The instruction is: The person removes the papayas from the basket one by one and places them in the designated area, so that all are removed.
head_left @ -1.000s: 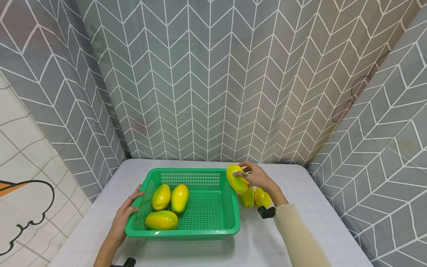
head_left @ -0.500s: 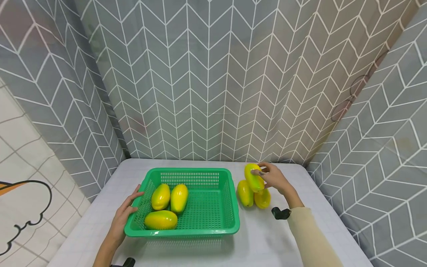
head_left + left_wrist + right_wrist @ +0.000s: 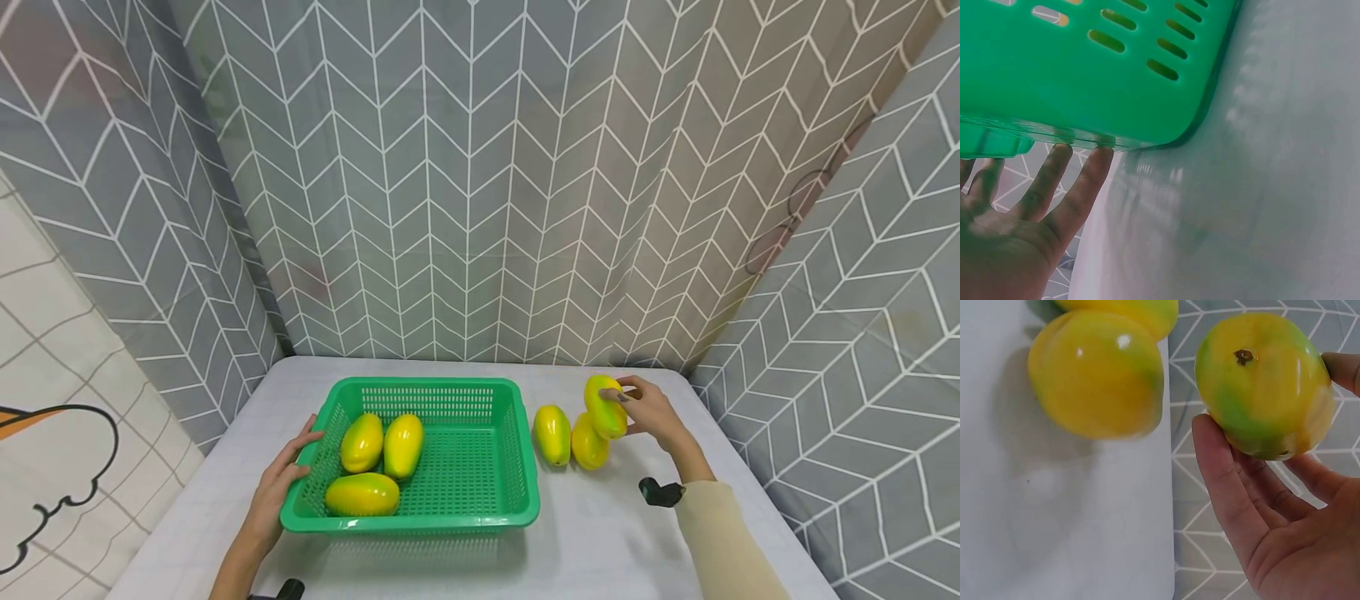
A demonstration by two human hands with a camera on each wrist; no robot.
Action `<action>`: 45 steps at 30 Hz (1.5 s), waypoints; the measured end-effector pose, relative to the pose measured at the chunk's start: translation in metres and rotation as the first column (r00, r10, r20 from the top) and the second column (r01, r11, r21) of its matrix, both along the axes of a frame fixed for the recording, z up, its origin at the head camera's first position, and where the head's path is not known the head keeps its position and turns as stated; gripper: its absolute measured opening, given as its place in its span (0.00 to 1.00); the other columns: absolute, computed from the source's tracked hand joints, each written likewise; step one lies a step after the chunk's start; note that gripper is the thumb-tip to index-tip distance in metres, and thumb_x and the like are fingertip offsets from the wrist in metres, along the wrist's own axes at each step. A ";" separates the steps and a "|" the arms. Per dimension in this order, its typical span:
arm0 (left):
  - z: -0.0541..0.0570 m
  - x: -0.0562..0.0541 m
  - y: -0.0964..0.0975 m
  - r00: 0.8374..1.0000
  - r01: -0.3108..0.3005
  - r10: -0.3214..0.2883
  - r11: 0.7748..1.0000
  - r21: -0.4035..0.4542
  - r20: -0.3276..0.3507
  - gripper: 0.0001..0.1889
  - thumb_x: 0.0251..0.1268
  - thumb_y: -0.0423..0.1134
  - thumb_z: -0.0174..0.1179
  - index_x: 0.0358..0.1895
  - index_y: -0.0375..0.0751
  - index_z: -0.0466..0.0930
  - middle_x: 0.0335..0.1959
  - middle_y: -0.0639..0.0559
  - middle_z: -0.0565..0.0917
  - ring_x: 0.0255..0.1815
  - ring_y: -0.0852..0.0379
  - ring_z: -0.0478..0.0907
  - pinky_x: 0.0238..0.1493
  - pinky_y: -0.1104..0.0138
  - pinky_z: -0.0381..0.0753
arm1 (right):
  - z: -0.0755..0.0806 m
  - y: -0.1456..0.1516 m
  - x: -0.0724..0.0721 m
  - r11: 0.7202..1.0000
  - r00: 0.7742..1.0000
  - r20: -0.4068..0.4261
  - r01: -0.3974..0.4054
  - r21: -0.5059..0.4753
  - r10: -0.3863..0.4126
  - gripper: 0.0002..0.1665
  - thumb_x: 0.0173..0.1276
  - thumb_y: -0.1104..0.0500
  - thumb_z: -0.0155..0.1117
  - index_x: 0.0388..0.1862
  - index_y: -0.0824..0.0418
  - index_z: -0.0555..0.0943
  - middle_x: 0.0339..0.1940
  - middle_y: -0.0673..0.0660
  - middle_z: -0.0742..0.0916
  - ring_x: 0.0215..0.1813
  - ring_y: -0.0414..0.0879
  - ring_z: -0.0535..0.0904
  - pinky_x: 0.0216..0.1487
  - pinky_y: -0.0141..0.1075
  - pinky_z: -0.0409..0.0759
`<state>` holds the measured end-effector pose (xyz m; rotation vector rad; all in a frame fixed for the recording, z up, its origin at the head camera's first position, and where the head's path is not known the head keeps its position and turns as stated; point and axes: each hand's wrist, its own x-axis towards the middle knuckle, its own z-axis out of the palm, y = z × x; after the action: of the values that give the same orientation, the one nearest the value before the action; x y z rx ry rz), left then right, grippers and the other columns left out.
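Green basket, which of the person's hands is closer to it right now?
Left. The left hand touches the left side of the green basket; the right hand is apart from it, off to its right, holding a yellow fruit.

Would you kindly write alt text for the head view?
A person's right hand holds a glossy, oval, yellow-green fruit near two similar fruits on a white table. The left hand touches a rectangular green plastic basket containing three more fruits. Behind hangs a grey chevron-patterned curtain.
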<state>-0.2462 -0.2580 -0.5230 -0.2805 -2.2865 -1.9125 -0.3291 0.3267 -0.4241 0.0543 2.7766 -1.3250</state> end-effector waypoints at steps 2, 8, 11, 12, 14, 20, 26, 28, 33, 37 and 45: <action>0.000 0.000 0.000 1.000 0.003 -0.003 1.000 0.002 0.001 0.26 0.81 0.30 0.40 0.78 0.35 0.64 0.91 0.58 0.48 0.76 0.89 0.50 0.68 0.91 0.58 | -0.001 0.004 0.002 1.000 1.000 0.001 0.010 0.006 -0.010 0.47 0.78 0.37 0.60 0.79 0.68 0.63 0.74 0.79 0.73 0.66 0.69 0.80 0.53 0.52 0.91; 0.000 0.000 0.000 1.000 0.007 -0.007 1.000 0.014 0.002 0.26 0.80 0.30 0.40 0.78 0.34 0.64 0.91 0.58 0.48 0.76 0.89 0.50 0.68 0.91 0.57 | -0.003 0.015 0.006 0.999 0.998 0.028 0.049 0.022 -0.050 0.48 0.78 0.36 0.59 0.79 0.69 0.62 0.73 0.79 0.73 0.64 0.68 0.80 0.53 0.51 0.91; 0.000 -0.001 0.000 1.000 0.011 -0.011 1.000 0.018 0.003 0.26 0.80 0.30 0.40 0.78 0.34 0.64 0.91 0.58 0.47 0.76 0.89 0.50 0.69 0.91 0.56 | -0.007 0.021 0.008 0.998 0.997 0.043 0.067 0.020 -0.067 0.48 0.78 0.36 0.60 0.79 0.70 0.62 0.73 0.79 0.73 0.64 0.68 0.79 0.52 0.50 0.91; 0.000 -0.001 0.000 1.000 0.012 -0.012 1.000 0.020 0.004 0.26 0.80 0.30 0.40 0.78 0.34 0.64 0.91 0.58 0.47 0.76 0.90 0.50 0.69 0.91 0.56 | -0.008 0.023 0.008 0.997 0.996 0.047 0.071 0.018 -0.072 0.48 0.78 0.36 0.60 0.79 0.70 0.62 0.72 0.79 0.72 0.64 0.68 0.79 0.51 0.50 0.91; 0.000 -0.001 -0.001 1.000 0.017 -0.017 1.000 0.024 0.005 0.27 0.80 0.30 0.40 0.78 0.34 0.63 0.91 0.58 0.47 0.76 0.90 0.50 0.69 0.91 0.56 | -0.011 0.027 0.009 0.997 0.995 0.055 0.079 0.014 -0.080 0.48 0.78 0.37 0.60 0.79 0.70 0.62 0.72 0.80 0.72 0.64 0.69 0.79 0.51 0.49 0.91; -0.001 -0.001 -0.002 1.000 0.023 -0.023 0.999 0.028 0.003 0.27 0.80 0.30 0.40 0.78 0.34 0.63 0.91 0.58 0.47 0.76 0.89 0.50 0.69 0.91 0.56 | -0.019 0.034 0.012 0.994 0.992 0.075 0.104 0.029 -0.106 0.48 0.78 0.36 0.59 0.79 0.71 0.62 0.71 0.80 0.73 0.62 0.67 0.80 0.49 0.49 0.92; -0.001 0.000 -0.001 1.000 0.026 -0.026 0.999 0.024 0.000 0.27 0.80 0.30 0.40 0.78 0.33 0.63 0.91 0.58 0.47 0.77 0.89 0.49 0.69 0.91 0.56 | -0.031 0.040 0.013 0.992 0.989 0.082 0.116 0.051 -0.120 0.48 0.78 0.37 0.59 0.78 0.73 0.63 0.69 0.81 0.74 0.59 0.66 0.81 0.44 0.45 0.92; -0.001 0.000 -0.001 1.000 0.024 -0.024 0.999 0.022 0.001 0.27 0.80 0.30 0.40 0.78 0.34 0.63 0.91 0.59 0.47 0.77 0.89 0.49 0.69 0.91 0.56 | -0.036 0.042 0.012 0.990 0.988 0.090 0.124 0.060 -0.129 0.47 0.77 0.38 0.60 0.77 0.72 0.63 0.68 0.80 0.75 0.58 0.64 0.81 0.43 0.44 0.92; 0.000 0.000 -0.001 1.000 0.019 -0.019 1.000 0.023 -0.003 0.27 0.80 0.30 0.40 0.78 0.34 0.64 0.91 0.59 0.47 0.77 0.89 0.50 0.69 0.91 0.56 | -0.048 0.042 0.013 0.987 0.983 0.112 0.134 0.087 -0.144 0.47 0.76 0.37 0.61 0.76 0.71 0.65 0.67 0.80 0.76 0.56 0.63 0.82 0.42 0.43 0.92; 0.000 0.000 -0.001 1.000 0.020 -0.020 1.000 0.024 -0.004 0.27 0.80 0.30 0.40 0.78 0.33 0.64 0.91 0.58 0.47 0.77 0.88 0.50 0.69 0.91 0.57 | -0.055 0.041 0.015 0.987 0.984 0.115 0.127 0.101 -0.138 0.45 0.77 0.39 0.60 0.74 0.73 0.66 0.66 0.81 0.76 0.55 0.64 0.82 0.42 0.45 0.92; 0.001 0.000 0.000 1.000 0.017 -0.017 1.000 0.025 0.007 0.27 0.79 0.30 0.40 0.78 0.34 0.63 0.91 0.58 0.47 0.77 0.88 0.50 0.69 0.91 0.57 | -0.060 0.035 0.016 0.984 0.982 0.126 0.126 0.124 -0.141 0.44 0.77 0.39 0.60 0.74 0.72 0.65 0.66 0.81 0.77 0.56 0.67 0.82 0.43 0.46 0.92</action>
<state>-0.2458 -0.2576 -0.5220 -0.2914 -2.2703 -1.9521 -0.3131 0.3616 -0.4841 0.3294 2.7736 -1.1373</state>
